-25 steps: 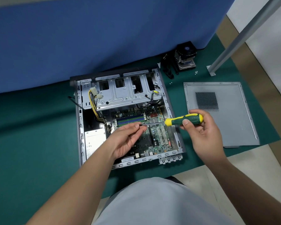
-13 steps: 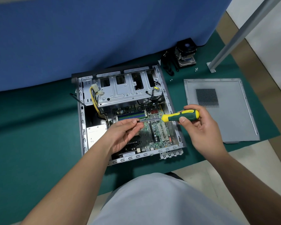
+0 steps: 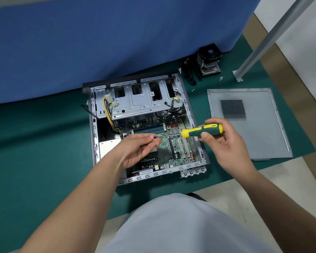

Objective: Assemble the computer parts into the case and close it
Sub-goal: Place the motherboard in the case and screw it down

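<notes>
The open case (image 3: pixel 146 128) is lying on the green mat (image 3: pixel 35 152), the right hand (image 3: pixel 224 143) gripping a screwdriver (image 3: pixel 202 131) above it, the left hand (image 3: pixel 137 150) pinching its tip, the side panel (image 3: pixel 248 123) sitting well clear at right.

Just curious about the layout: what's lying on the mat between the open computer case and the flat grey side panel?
In the head view, bare green mat separates the case from the side panel; above it, the right hand holds the screwdriver.

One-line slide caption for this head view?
Right hand grips screwdriver, left hand pinches its tip over open case.
</notes>
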